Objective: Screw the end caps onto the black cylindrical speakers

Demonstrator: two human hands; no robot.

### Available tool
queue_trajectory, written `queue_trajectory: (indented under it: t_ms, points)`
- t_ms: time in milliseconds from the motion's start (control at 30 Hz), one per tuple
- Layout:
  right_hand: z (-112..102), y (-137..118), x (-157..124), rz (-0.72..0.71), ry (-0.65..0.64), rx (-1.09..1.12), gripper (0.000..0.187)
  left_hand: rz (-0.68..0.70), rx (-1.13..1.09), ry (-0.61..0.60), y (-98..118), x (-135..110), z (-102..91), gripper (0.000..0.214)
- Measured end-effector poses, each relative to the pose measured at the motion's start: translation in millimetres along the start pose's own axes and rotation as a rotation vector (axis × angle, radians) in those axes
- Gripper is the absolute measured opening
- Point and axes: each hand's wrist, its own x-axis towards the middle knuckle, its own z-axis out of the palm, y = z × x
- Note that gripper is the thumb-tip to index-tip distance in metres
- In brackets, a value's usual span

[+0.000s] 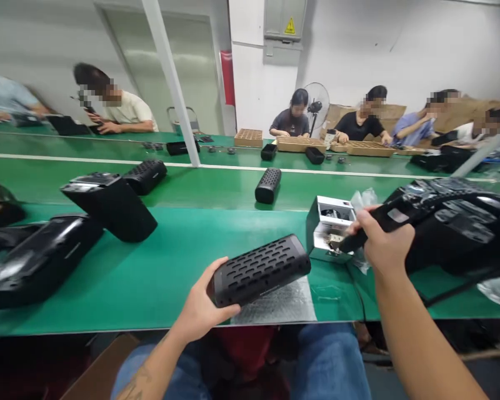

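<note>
Speaker (260,270) is up in the left hand (200,303), gripped firmly and raised off the green table (150,289), seemingly for steadiness; the right hand (385,239) closes on a black tool (383,223), tip by an open white box (329,228).

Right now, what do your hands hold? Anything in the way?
Left hand: black perforated speaker. Right hand: black handheld tool. Open white box under tool tip.
</note>
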Motion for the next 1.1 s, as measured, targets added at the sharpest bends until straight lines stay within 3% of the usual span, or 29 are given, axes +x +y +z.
queue_trajectory:
  t_ms: [100, 267, 367, 467, 567, 767, 867, 1100]
  points:
    - [1, 10, 19, -0.078, 0.116, -0.04, 0.037, 0.028, 0.0, -0.127, 4, -12, 11.2, 0.104]
    - [3, 30, 18, -0.04, 0.013, -0.066, 0.039, 0.134, 0.15, -0.198, 13, -12, 16.9, 0.095]
    - [1, 30, 13, -0.02, -0.038, -0.085, 0.032, 0.182, 0.201, -0.227, 7, -12, 18.6, 0.098]
    - [-3, 14, 4, -0.001, -0.06, -0.105, 0.026, 0.246, 0.228, -0.21, -6, -15, 24.3, 0.114]
    - [-8, -16, -15, 0.007, -0.108, -0.021, 0.025, 0.31, 0.242, -0.184, -17, -17, 31.2, 0.127]
    - [-8, -78, -67, 0.062, -0.43, 0.31, 0.021, 0.371, 0.227, -0.18, -23, -17, 35.4, 0.122]
    - [0, -83, -84, 0.072, -0.492, 0.363, 0.02, 0.388, 0.216, -0.166, -24, -16, 35.8, 0.119]
    - [11, -69, -94, 0.095, -0.46, 0.267, 0.022, 0.393, 0.206, -0.132, -27, -16, 38.6, 0.118]
